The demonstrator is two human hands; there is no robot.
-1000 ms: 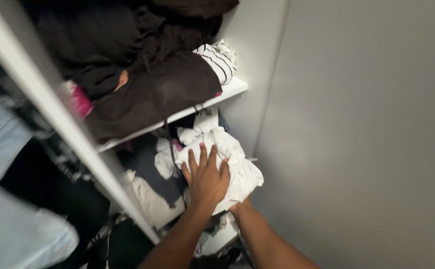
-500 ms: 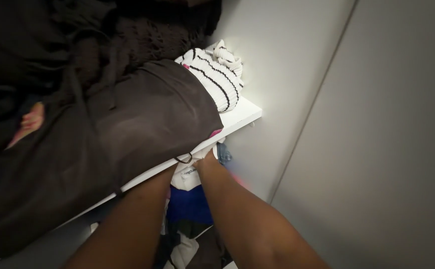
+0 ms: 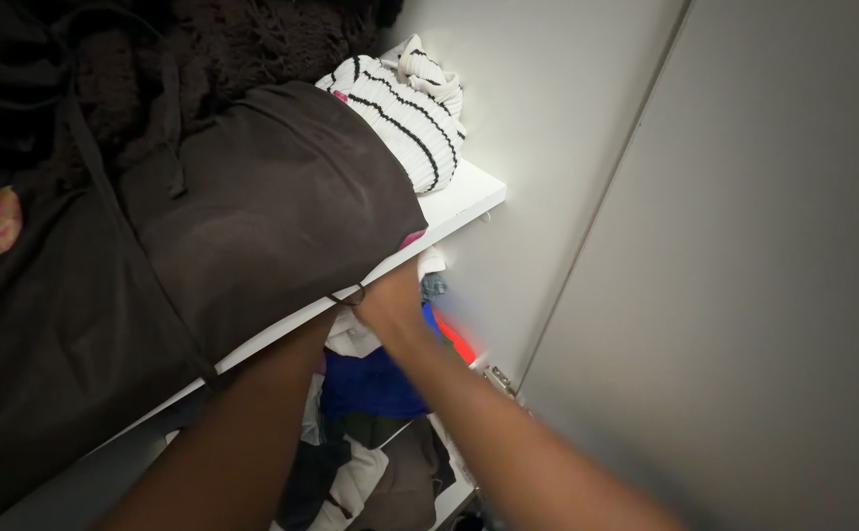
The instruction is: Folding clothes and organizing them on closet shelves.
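Head view, looking down into the wardrobe: both my arms are pushed in under the white shelf [image 3: 459,202], and my right hand [image 3: 390,300] is tucked right at its front lip, so I can't tell whether those fingers are spread or closed on cloth. My left hand is hidden behind the shelf and the big dark brown garment [image 3: 252,226] that droops over the edge just above my wrists; its grip I can't tell either. Directly below and beyond my right hand sits the heap I'm working in: a white piece [image 3: 351,339] touching my wrist, a blue one [image 3: 375,383] under it, a red glimpse [image 3: 454,339] to the right. Above my hands, on the shelf, a white knit with black stripes [image 3: 400,113] lies against the wall. I'd judge this is the middle of pressing or reaching into the lower pile. Next I'd need to feel my way, since the shelf blocks my sight, and keep clear of the hanging drawstring [image 3: 346,295].
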